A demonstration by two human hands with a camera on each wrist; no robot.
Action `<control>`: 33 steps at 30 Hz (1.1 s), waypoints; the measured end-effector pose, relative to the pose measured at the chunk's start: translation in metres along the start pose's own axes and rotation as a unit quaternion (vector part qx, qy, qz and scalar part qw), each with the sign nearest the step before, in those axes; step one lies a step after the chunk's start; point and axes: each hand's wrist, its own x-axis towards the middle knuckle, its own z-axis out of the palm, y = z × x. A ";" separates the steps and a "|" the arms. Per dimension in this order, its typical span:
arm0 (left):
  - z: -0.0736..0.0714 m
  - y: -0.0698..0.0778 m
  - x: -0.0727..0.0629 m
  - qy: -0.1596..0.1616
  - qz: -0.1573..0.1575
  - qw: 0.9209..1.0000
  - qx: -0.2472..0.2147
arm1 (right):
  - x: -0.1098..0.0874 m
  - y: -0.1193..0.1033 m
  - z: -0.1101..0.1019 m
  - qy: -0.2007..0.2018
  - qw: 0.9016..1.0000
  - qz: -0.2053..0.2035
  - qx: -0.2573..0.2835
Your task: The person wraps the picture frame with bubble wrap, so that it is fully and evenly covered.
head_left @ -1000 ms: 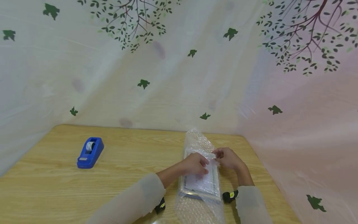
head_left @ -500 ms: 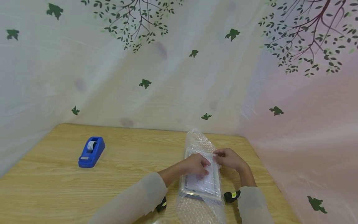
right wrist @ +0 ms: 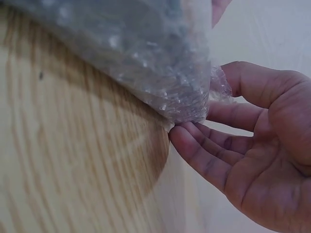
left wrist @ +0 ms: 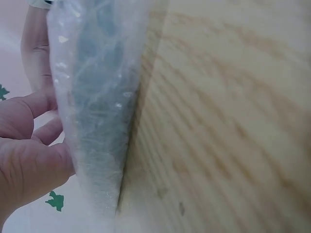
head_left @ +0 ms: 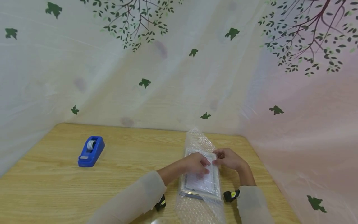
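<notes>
A flat rectangular frame (head_left: 199,185) with a pale front lies on the table inside clear bubble wrap (head_left: 197,211). The wrap runs past its near and far ends. My left hand (head_left: 195,163) rests on the wrapped face, its thumb and fingertips against the plastic. At the far right corner, my right hand (head_left: 228,158) pinches the wrap's edge. In the right wrist view, a crumpled flap (right wrist: 221,83) sits between that thumb and forefinger, and the other fingers touch the package's underside edge. The left wrist view shows the wrapped side (left wrist: 99,97) close up.
A blue tape dispenser (head_left: 91,152) with a roll in it stands on the left of the wooden table (head_left: 134,146). A sheet printed with leaves and branches (head_left: 179,77) hangs behind the table. Black wrist devices (head_left: 231,196) show below both sleeves.
The right fingers have shifted slightly at the far right corner, and the wrap there lies flatter than a second ago. The left hand stays in place on the frame.
</notes>
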 end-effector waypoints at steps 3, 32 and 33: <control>-0.006 -0.004 0.000 -0.013 0.015 1.000 0.000 | 0.000 -0.002 0.002 0.002 1.000 -0.001 0.001; -0.054 -0.050 -0.017 0.033 0.140 0.976 0.163 | -0.003 -0.003 0.002 0.004 1.000 0.013 -0.001; -0.054 -0.049 -0.017 0.032 0.137 0.976 0.166 | -0.003 -0.002 0.002 0.004 1.000 0.015 -0.001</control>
